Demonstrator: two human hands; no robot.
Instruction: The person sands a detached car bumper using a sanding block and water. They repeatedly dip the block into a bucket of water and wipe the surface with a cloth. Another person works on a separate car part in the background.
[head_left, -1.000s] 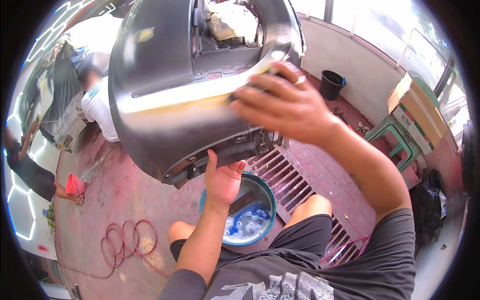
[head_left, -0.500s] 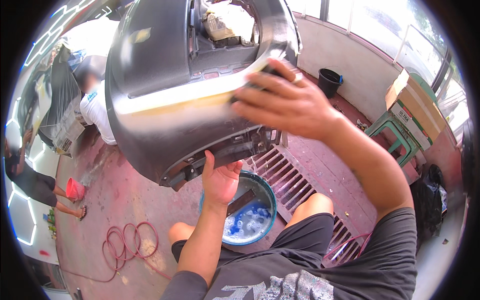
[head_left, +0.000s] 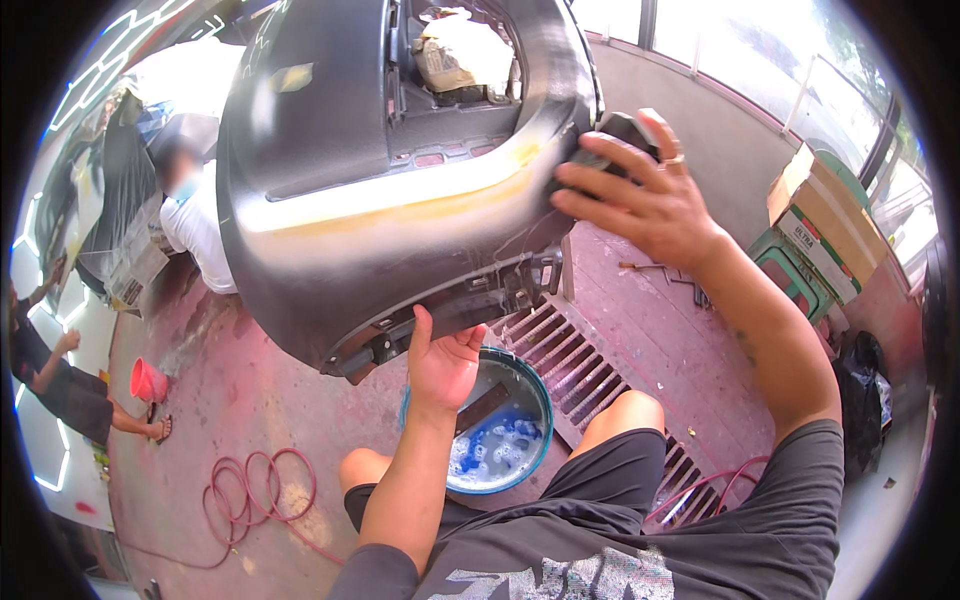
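A black car bumper (head_left: 330, 270) stands tilted before me, with a pale sanded band (head_left: 390, 205) across it that is white and yellowish. Under its lower edge sits my left hand (head_left: 445, 368), thumb up at the front and fingers reaching behind, steadying it. My right hand (head_left: 645, 195) is at the bumper's right edge, its fingers curved over a dark sanding block (head_left: 628, 132). The palm side and part of the block are hidden. Below the bumper is a round teal-rimmed basin (head_left: 546, 390) of sudsy water, with a dark flat bar (head_left: 482, 410) leaning inside and something blue in it.
A slatted floor grate (head_left: 575, 365) runs beside the basin. A red hose (head_left: 240, 495) lies coiled at the left. Two people work at the far left, near a red bucket (head_left: 150, 380). To the right, a cardboard box (head_left: 825, 225) rests on a green stool (head_left: 785, 265).
My right hand has slid rightward with the block, from the sanded band to the bumper's right edge. My left hand stays put. The person at far left has shifted an arm.
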